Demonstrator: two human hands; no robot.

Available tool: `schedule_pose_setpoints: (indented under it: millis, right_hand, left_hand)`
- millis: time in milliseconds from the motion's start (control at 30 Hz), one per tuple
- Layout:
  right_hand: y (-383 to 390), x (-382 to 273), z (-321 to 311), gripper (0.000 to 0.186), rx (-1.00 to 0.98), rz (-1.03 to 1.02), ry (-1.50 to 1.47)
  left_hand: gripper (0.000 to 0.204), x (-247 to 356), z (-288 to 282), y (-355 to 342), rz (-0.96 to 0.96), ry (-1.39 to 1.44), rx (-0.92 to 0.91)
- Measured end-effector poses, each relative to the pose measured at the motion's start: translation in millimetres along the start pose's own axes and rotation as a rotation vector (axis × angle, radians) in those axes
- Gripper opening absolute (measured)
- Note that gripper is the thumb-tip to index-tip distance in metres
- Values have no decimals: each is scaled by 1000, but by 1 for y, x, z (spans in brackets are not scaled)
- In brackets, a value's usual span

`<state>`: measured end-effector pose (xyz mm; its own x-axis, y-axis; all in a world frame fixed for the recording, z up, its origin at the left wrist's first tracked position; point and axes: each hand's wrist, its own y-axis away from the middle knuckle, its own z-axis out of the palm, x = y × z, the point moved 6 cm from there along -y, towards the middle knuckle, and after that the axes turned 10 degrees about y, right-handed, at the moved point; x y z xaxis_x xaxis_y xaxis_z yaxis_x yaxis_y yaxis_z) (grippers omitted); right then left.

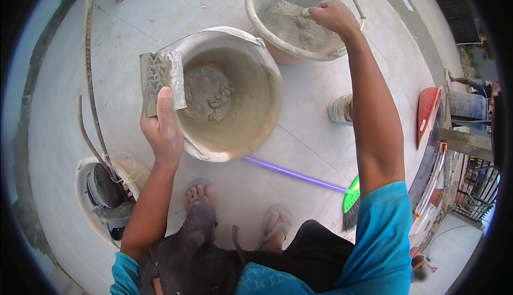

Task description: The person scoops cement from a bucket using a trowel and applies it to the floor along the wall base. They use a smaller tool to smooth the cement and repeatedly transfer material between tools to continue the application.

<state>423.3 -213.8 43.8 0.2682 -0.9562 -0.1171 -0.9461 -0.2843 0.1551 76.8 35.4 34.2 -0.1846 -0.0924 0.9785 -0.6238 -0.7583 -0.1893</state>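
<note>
The fingers of our left hand (pixel 162 134) grip a mortar-smeared metal plate (pixel 155 76) by the left rim of the nearer bucket (pixel 259 116), while those of our right hand (pixel 336 17) close round the handle of what looks like a trowel (pixel 306 12), its blade in the grey mix (pixel 310 36) inside the farther bucket (pixel 270 37). We'd do well to hold that wrist firm, scoop a compact load, and steady the plate over the bucket, so drips miss the floor (pixel 304 95).
</note>
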Motion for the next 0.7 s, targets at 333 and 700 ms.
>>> schedule_pose_setpoints:
  millis: [333,700]
  right_hand:
    - [127,-10,-48,33,-73,-248,-395]
    - [214,-119,69,25,-43,-390,72]
  left_hand:
    - [34,-8,-14,-8,-25,-139,-49]
    - [34,0,3,2,50,-57,-121]
